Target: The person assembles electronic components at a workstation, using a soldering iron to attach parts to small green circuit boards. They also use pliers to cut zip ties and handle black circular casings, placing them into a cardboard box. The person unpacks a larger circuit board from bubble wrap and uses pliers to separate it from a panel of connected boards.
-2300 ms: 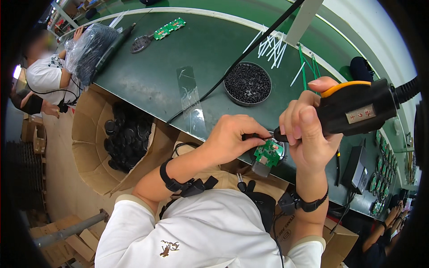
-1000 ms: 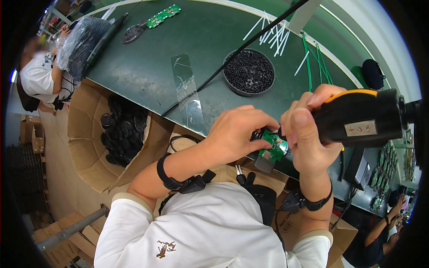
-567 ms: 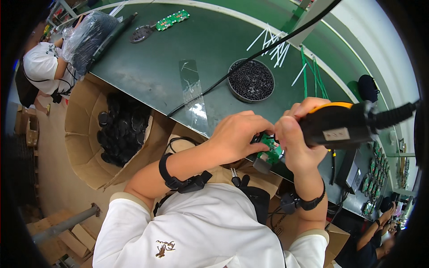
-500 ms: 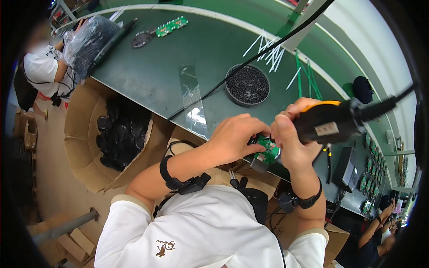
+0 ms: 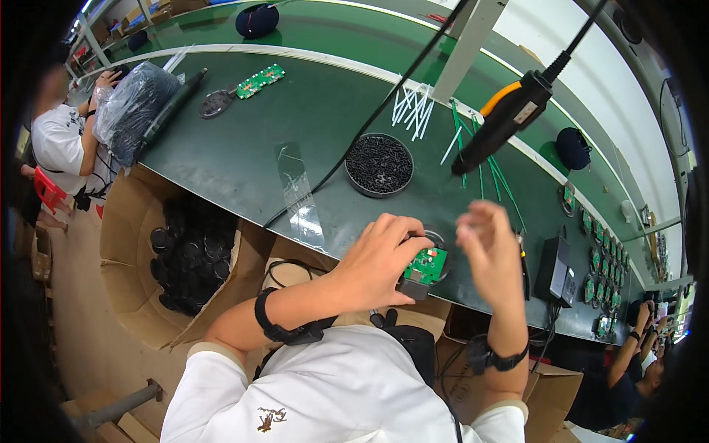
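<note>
My left hand (image 5: 378, 258) grips a small green circuit board (image 5: 430, 260) seated in a dark round housing (image 5: 443, 279) at the bench's near edge. Thumb and fingers close around the housing's left side. Just right of it, my right hand (image 5: 489, 247) is raised, empty, its fingers apart and slightly curled. Above that hand hangs a black electric screwdriver (image 5: 502, 122) with an orange lever, its tip pointing down to the left. A round dish (image 5: 379, 195) full of small black screws (image 5: 377, 161) stands beyond my left hand.
White sticks (image 5: 413, 111) and green strips (image 5: 491, 166) lie beyond the dish. Several board assemblies (image 5: 597, 258) line the right side, by a black power box (image 5: 555, 273). A carton (image 5: 122, 273) of black round parts is at left. A black cable (image 5: 347, 155) crosses the bench. People sit at both sides.
My right hand has let go of the screwdriver, which now hangs farther up and away. The left hand still holds the board, now more plainly visible. The view has shifted slightly.
</note>
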`<control>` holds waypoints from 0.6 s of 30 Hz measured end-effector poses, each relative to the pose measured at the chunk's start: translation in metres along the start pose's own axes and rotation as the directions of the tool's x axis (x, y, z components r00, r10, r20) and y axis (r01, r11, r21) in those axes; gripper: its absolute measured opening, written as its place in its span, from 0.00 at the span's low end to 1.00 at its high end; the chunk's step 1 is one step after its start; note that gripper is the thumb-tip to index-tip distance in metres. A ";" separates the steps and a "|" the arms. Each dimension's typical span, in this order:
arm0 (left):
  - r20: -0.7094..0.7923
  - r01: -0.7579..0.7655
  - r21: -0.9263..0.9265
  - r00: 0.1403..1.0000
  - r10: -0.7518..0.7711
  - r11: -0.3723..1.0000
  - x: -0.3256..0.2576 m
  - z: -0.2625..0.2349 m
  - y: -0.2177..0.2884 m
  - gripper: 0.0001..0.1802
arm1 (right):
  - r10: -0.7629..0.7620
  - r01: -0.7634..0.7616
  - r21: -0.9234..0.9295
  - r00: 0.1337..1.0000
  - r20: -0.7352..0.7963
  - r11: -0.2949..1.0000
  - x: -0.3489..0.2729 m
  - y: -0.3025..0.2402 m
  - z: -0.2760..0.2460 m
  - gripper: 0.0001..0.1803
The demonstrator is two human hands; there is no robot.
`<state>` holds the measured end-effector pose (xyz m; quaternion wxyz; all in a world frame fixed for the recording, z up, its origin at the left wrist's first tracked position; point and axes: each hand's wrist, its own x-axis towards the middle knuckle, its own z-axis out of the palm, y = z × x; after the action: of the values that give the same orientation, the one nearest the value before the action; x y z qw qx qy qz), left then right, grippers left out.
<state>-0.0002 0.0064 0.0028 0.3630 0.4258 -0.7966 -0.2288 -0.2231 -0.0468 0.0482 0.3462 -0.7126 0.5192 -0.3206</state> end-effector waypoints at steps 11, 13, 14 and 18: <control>-0.062 -0.181 0.036 0.981 0.183 0.983 0.014 0.007 0.025 0.45 | 0.061 -0.104 0.583 0.994 0.094 0.806 -0.065 0.025 -0.001 0.22; -0.048 -0.185 0.027 0.981 0.186 0.982 0.016 0.008 0.026 0.45 | 0.064 -0.110 0.616 0.993 0.097 0.780 -0.065 0.028 -0.003 0.22; -0.041 -0.188 0.020 0.981 0.188 0.982 0.017 0.008 0.026 0.45 | 0.068 -0.120 0.643 0.992 0.104 0.757 -0.066 0.030 -0.003 0.23; -0.021 -0.201 0.036 0.979 0.202 0.979 0.021 0.011 0.025 0.46 | 0.062 -0.102 0.620 0.994 0.086 0.778 -0.067 0.035 -0.005 0.23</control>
<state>-0.0295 0.0023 0.0205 0.3868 0.3514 -0.8350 -0.1722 -0.2622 0.0094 0.0155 0.5914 -0.5443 0.4040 -0.4368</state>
